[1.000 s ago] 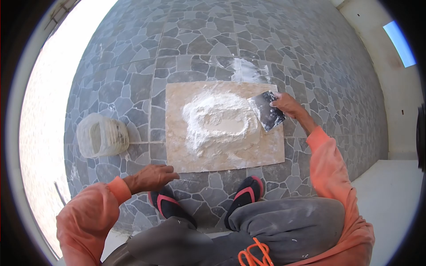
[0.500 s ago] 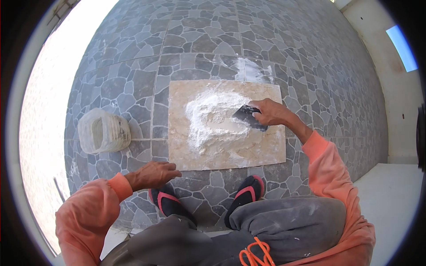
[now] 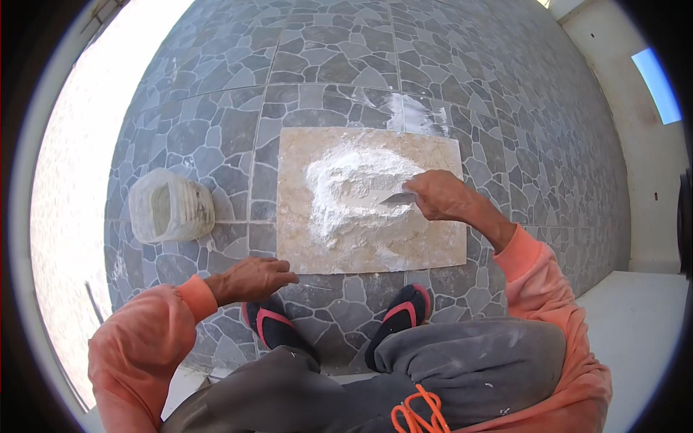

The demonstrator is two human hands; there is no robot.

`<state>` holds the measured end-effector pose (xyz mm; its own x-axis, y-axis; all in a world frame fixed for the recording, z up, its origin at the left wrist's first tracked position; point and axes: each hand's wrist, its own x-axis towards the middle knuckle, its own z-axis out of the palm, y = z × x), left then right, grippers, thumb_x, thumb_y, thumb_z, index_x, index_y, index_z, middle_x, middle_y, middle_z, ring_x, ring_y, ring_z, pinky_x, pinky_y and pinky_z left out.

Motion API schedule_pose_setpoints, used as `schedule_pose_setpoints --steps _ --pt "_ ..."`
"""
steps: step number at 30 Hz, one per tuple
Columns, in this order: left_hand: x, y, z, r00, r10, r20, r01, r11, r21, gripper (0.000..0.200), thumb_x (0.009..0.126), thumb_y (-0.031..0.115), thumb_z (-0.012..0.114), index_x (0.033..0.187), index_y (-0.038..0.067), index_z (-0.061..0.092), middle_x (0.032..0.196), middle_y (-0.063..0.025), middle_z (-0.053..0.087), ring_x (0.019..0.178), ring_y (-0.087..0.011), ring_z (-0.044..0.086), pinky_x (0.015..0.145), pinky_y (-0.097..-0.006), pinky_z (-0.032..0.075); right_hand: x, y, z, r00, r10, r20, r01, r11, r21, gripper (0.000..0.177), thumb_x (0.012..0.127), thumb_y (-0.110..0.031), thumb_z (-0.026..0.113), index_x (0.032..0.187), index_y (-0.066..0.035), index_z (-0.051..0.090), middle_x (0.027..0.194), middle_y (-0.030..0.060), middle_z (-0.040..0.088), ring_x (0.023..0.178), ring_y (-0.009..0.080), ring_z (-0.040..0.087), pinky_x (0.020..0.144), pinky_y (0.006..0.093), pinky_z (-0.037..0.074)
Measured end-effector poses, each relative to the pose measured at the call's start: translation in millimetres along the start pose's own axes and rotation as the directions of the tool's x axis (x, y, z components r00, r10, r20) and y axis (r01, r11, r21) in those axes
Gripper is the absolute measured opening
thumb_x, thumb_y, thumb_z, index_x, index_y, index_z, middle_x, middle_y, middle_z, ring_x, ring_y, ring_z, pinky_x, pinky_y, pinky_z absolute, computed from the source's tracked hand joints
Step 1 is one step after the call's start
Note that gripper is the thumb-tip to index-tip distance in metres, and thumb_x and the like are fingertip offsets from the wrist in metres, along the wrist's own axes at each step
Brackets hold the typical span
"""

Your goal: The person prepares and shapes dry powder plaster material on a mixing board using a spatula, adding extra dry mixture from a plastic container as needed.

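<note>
Gripping a scraper (image 3: 398, 198) in the right hand (image 3: 442, 195), blade low in the powder (image 3: 346, 180) beside it, probably scooping. Bracing with the left hand (image 3: 253, 278), empty, half curled.

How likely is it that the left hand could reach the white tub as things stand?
Probably yes. The left hand is empty, and only bare floor tiles lie between it and the tub; the right hand grips a scraper.

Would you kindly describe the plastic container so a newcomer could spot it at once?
Find the beige slab on the grey stone-patterned floor, heaped with white powder. Left of it, apart, stands the plastic container: whitish, translucent and ribbed, the only vessel.
</note>
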<state>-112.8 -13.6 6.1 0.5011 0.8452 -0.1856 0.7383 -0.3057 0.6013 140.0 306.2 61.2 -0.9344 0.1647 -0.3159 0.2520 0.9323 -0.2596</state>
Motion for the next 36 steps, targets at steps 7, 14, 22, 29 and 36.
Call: schedule_pose_setpoints --steps 7,14,22,29,36 --pt "3 2 -3 1.000 -0.021 -0.015 0.020 0.999 -0.034 0.027 0.081 0.005 0.060 0.108 0.007 0.059 0.094 -0.0119 0.059 0.086 -0.0320 0.063 0.071 -0.0413 0.054 -5 0 3 0.992 0.117 -0.038 -0.117 0.993 0.010 0.027 0.074 -0.008 0.056 0.099 0.002 0.063 0.078 0.0261 0.064 0.076 0.0423 0.065 0.070 0.0486 0.052" --pt "54 32 -41 0.929 -0.266 -0.257 0.160 0.916 -0.368 0.021 0.088 0.011 0.056 0.103 -0.004 0.055 0.089 -0.0234 0.059 0.084 -0.0438 0.058 0.075 -0.0501 0.046 -3 -17 -14 0.922 0.386 0.029 -0.385 0.905 0.182 0.036 0.076 -0.019 0.053 0.098 0.009 0.060 0.083 0.0336 0.063 0.078 0.0471 0.063 0.076 0.0486 0.052" --pt "115 44 -54 0.866 -0.344 -0.364 0.160 0.878 -0.451 0.024 0.087 0.013 0.057 0.097 -0.007 0.047 0.082 -0.0318 0.057 0.079 -0.0489 0.056 0.071 -0.0517 0.043 -6 -22 -6 0.859 0.512 0.010 -0.476 0.791 0.384 0.038 0.076 -0.021 0.054 0.098 0.010 0.060 0.081 0.0308 0.064 0.078 0.0423 0.066 0.075 0.0459 0.051" --pt "166 64 -38 0.830 -0.412 -0.376 0.169 0.828 -0.535 0.029 0.086 0.010 0.052 0.106 -0.006 0.039 0.084 -0.0360 0.056 0.083 -0.0522 0.056 0.076 -0.0574 0.041 -9 -35 4 0.817 0.545 0.191 -0.371 0.241 0.897 0.022 0.079 -0.006 0.054 0.088 0.012 0.061 0.078 0.0142 0.064 0.066 0.0201 0.066 0.057 0.0355 0.058" --pt "193 58 -42 0.819 -0.426 -0.384 0.223 0.854 -0.470 0.030 0.084 0.007 0.050 0.107 -0.006 0.038 0.086 -0.0358 0.057 0.084 -0.0527 0.056 0.078 -0.0585 0.041 -29 -37 -16 0.819 0.558 0.133 -0.299 0.217 0.929 0.020 0.080 -0.005 0.054 0.089 0.012 0.060 0.080 0.0123 0.065 0.067 0.0184 0.066 0.057 0.0333 0.059"
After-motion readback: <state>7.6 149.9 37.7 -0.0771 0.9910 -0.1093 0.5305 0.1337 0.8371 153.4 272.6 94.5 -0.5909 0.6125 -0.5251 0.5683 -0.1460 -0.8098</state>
